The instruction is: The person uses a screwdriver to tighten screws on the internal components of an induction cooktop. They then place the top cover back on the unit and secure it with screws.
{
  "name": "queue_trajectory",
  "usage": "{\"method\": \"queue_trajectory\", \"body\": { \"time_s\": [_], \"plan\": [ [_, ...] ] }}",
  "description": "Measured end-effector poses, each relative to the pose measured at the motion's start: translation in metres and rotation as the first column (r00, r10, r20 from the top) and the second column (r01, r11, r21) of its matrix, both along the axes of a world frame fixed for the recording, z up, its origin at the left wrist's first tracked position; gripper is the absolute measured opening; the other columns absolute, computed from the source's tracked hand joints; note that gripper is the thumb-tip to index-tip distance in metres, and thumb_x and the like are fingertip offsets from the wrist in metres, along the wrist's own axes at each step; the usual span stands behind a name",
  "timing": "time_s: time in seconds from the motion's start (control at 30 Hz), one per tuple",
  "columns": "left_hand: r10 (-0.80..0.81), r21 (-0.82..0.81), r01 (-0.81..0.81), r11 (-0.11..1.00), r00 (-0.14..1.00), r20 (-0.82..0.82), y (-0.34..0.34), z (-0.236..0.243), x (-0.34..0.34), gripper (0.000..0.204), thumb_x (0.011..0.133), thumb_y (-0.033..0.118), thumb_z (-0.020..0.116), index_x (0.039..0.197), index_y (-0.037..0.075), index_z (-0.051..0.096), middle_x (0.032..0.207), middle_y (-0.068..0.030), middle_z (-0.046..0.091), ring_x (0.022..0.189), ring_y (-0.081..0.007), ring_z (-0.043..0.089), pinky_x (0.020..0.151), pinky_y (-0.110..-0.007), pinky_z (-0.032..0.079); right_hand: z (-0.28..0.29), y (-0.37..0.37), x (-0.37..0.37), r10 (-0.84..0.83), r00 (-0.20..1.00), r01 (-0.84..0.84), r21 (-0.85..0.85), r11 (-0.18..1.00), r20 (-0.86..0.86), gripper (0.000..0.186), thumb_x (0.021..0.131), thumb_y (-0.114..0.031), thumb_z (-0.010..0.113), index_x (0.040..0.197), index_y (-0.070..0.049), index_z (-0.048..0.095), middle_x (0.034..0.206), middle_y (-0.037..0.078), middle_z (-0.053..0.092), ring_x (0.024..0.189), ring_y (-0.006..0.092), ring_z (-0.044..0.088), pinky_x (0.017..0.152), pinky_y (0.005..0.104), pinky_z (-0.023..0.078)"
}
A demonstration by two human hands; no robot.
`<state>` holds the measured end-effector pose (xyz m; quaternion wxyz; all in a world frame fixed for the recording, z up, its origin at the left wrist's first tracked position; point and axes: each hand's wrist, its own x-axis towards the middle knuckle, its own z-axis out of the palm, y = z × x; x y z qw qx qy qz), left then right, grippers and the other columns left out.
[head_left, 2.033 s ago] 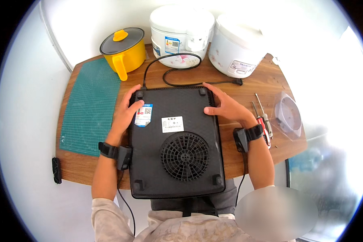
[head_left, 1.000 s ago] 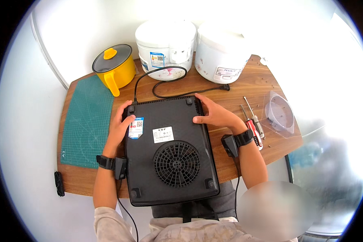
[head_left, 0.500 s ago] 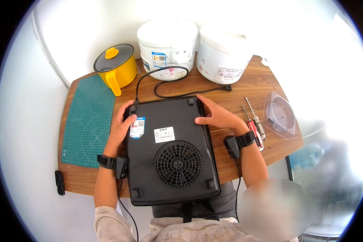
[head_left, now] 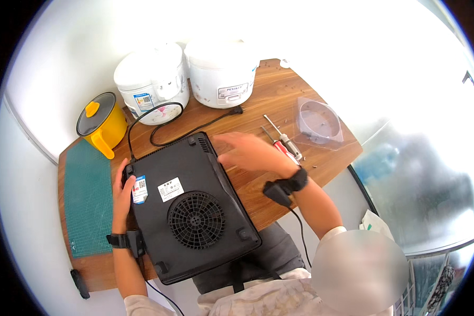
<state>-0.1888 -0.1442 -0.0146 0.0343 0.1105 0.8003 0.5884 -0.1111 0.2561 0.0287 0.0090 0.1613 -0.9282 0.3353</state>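
Observation:
A black induction cooker [head_left: 152, 216] lies upside down, its round fan grille [head_left: 196, 220] and rubber feet facing up. It overhangs the table's front edge above my lap. My left hand [head_left: 124, 192] grips its left edge near the far corner, thumb on the underside by a blue-and-white label [head_left: 139, 189]. Just off the far right edge hovers my right hand [head_left: 253, 152], slightly blurred, thumb and fingers apart with nothing in them. A black power cord [head_left: 195, 131] runs from the cooker's far left corner to a plug [head_left: 237, 110].
Two white rice cookers [head_left: 152, 79] and a yellow lidded pot [head_left: 110, 134] stand at the back. A green cutting mat [head_left: 87, 200] covers the left side. Right of the cooker are screwdrivers [head_left: 284, 139], a clear plastic tray [head_left: 319, 124] and scattered small screws.
My right hand has let go of the cooker's right edge and moved slightly away. My left hand keeps its grip. The whole view has turned and shifted right, so the table appears tilted.

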Motion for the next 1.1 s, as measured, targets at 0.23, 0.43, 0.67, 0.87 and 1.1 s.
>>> {"method": "queue_trajectory", "body": {
  "time_s": [0.23, 0.43, 0.67, 0.87, 1.1],
  "plan": [
    [-0.011, -0.034, 0.010, 0.999, 1.000, -0.021, -0.003, -0.005, -0.003, 0.057, 0.098, 0.016, 0.062, 0.152, 0.006, 0.049, 0.142, -0.0119, 0.056, 0.118, -0.0179, 0.057, 0.103, -0.029, 0.044, 0.031, 0.133, 0.036, -0.569, 0.806, 0.590, 0.148, 0.794, -0.161, 0.021, 0.092, -0.016, 0.067, 0.106, -0.004, 0.076, 0.095, 0.019, 0.075, 0.089, 0.0334, 0.073, 0.080, 0.0413, 0.058],
    [0.014, -0.071, -0.018, 0.997, 0.998, -0.061, -0.007, -0.003, 0.000, 0.056, 0.098, 0.017, 0.063, 0.151, 0.007, 0.050, 0.141, -0.0131, 0.057, 0.120, -0.0198, 0.058, 0.104, -0.030, 0.044, 0.012, 0.171, -0.016, -0.428, 0.879, 0.474, 0.485, 0.734, -0.212, 0.014, 0.085, -0.010, 0.067, 0.094, -0.007, 0.077, 0.094, 0.016, 0.075, 0.090, 0.0350, 0.072, 0.080, 0.0443, 0.057],
    [-0.013, -0.105, 0.003, 0.994, 0.996, -0.091, -0.010, -0.006, -0.001, 0.054, 0.101, 0.023, 0.060, 0.152, 0.009, 0.050, 0.132, -0.0075, 0.058, 0.109, -0.0147, 0.057, 0.098, -0.027, 0.044, -0.025, 0.158, -0.047, -0.400, 0.910, 0.339, 0.757, 0.559, -0.113, 0.009, 0.078, -0.011, 0.073, 0.086, -0.011, 0.078, 0.090, 0.014, 0.076, 0.091, 0.0347, 0.073, 0.076, 0.0434, 0.057],
    [-0.013, -0.008, 0.014, 1.000, 0.999, 0.035, -0.003, -0.003, -0.002, 0.051, 0.098, 0.019, 0.063, 0.147, 0.008, 0.054, 0.143, -0.0143, 0.056, 0.128, -0.0241, 0.056, 0.110, -0.034, 0.041, -0.052, 0.173, -0.046, -0.396, 0.892, 0.414, 0.750, 0.516, -0.219, 0.006, 0.079, -0.013, 0.072, 0.081, -0.010, 0.076, 0.088, 0.016, 0.074, 0.088, 0.0366, 0.072, 0.073, 0.0446, 0.057],
    [-0.003, -0.106, -0.010, 0.994, 0.993, -0.121, -0.014, -0.012, -0.005, 0.048, 0.099, 0.019, 0.062, 0.144, 0.005, 0.055, 0.140, -0.0129, 0.059, 0.128, -0.0247, 0.055, 0.111, -0.034, 0.039, -0.002, 0.123, -0.027, -0.406, 0.887, 0.459, 0.504, 0.732, -0.218, 0.008, 0.082, -0.004, 0.066, 0.087, -0.006, 0.072, 0.089, 0.016, 0.073, 0.082, 0.0381, 0.071, 0.074, 0.0453, 0.057]
  ]
}}
